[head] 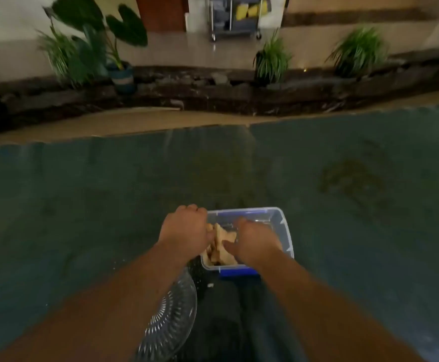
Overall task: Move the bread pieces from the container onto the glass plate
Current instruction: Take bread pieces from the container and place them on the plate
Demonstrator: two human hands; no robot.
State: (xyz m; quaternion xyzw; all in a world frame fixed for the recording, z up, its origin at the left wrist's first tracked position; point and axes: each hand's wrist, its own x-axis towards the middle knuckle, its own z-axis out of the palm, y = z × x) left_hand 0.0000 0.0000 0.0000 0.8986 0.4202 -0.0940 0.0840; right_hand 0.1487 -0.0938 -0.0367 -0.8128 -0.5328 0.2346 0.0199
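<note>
bread pieces (219, 244) piled in the near-left part of the clear container (282, 223), far of the glass plate (172, 317) which looks bare. best to pinch a few at once, lift clear of the rim, carry near-left to the plate. left hand (184, 227) curled closed at the container's left edge touching bread; right hand (255, 240) inside, fingers hidden, grip cannot be told
</note>
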